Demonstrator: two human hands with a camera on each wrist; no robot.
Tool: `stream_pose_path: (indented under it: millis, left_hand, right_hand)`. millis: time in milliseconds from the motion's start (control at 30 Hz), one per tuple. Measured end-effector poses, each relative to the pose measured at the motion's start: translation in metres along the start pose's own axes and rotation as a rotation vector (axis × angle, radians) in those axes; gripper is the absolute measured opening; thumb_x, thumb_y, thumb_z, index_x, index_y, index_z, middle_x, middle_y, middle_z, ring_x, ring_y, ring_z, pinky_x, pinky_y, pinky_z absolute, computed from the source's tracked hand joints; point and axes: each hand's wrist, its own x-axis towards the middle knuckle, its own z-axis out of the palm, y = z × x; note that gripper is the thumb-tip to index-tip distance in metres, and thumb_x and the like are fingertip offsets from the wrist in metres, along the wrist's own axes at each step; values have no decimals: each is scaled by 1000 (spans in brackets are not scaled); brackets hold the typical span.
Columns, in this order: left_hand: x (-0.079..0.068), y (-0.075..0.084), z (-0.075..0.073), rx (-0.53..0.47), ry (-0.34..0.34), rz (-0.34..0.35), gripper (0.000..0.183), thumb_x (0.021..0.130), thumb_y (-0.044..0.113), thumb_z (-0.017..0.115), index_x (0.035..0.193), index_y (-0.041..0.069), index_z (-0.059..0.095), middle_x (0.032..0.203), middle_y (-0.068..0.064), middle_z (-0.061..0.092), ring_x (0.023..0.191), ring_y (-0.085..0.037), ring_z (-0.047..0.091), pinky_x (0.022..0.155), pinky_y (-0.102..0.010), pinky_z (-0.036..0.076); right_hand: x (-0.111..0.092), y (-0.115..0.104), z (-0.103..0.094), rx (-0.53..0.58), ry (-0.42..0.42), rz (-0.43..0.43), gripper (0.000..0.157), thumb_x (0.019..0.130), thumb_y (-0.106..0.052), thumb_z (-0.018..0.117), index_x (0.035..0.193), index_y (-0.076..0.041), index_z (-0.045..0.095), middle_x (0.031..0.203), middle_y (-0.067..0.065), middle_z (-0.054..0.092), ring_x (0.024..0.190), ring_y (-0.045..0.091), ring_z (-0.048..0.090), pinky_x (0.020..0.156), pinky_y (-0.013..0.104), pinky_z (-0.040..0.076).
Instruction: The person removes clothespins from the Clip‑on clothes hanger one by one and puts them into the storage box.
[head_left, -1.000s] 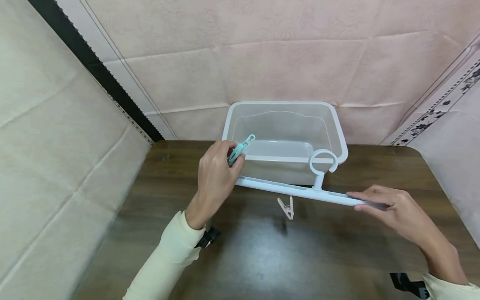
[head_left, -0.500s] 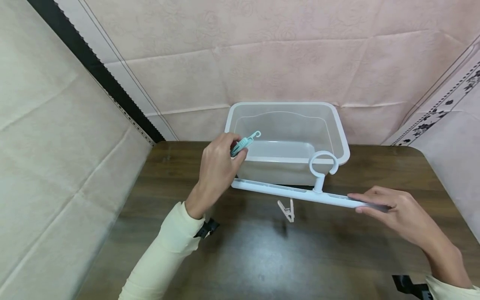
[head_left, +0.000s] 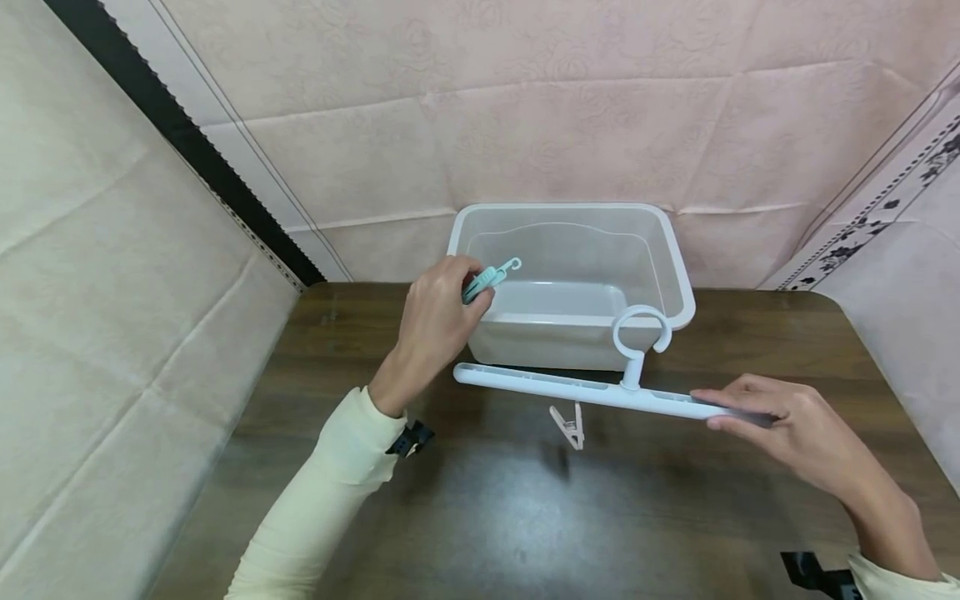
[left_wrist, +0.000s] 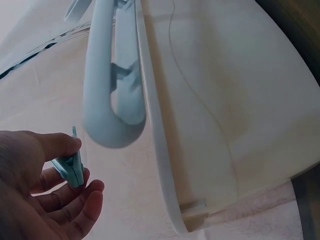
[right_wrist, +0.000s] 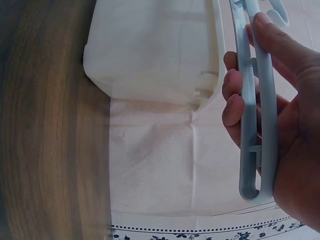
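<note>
My left hand (head_left: 438,321) pinches a teal clothes peg (head_left: 491,277) with a small hook at its end, over the front left of the plastic bin. In the left wrist view the peg (left_wrist: 71,167) sits between thumb and fingers, apart from the hanger's rounded end. My right hand (head_left: 798,425) grips the right end of a light blue plastic hanger (head_left: 555,387), its open round hook (head_left: 618,321) pointing up. In the right wrist view the fingers wrap round the hanger's slotted bar (right_wrist: 267,115). A pale pink clothes peg (head_left: 573,429) hangs below the bar's middle.
The translucent white bin (head_left: 570,320) stands behind the hanger at the back of the dark wooden table (head_left: 525,517). No contents show inside it. Pale cloth (head_left: 562,142) hangs behind and along both sides.
My left hand with the teal peg has moved slightly up and away from the hanger, baring the hanger's left end. The hanger has shifted a little left and nearer.
</note>
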Motion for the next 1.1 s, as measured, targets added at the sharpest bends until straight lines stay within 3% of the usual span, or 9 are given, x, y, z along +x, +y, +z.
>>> stream_pose_path:
  millis: [667, 1100]
  left_hand:
    - [16, -17, 15, 11, -104, -3, 11, 90, 3, 71, 98, -3, 68, 84, -9, 61, 71, -21, 55, 61, -32, 48]
    - [23, -30, 28, 36, -192, -67, 15, 92, 7, 71, 103, -3, 68, 88, -9, 63, 72, -20, 55, 63, -31, 49]
  right_hand:
    - [-3, 1, -1, 21, -9, -5, 52, 71, 6, 85, 115, -19, 77, 91, -16, 66, 66, 2, 53, 58, 16, 40]
    - [-3, -1, -3, 15, -20, -7, 53, 71, 5, 86, 117, -21, 77, 92, -17, 65, 67, 1, 53, 59, 16, 40]
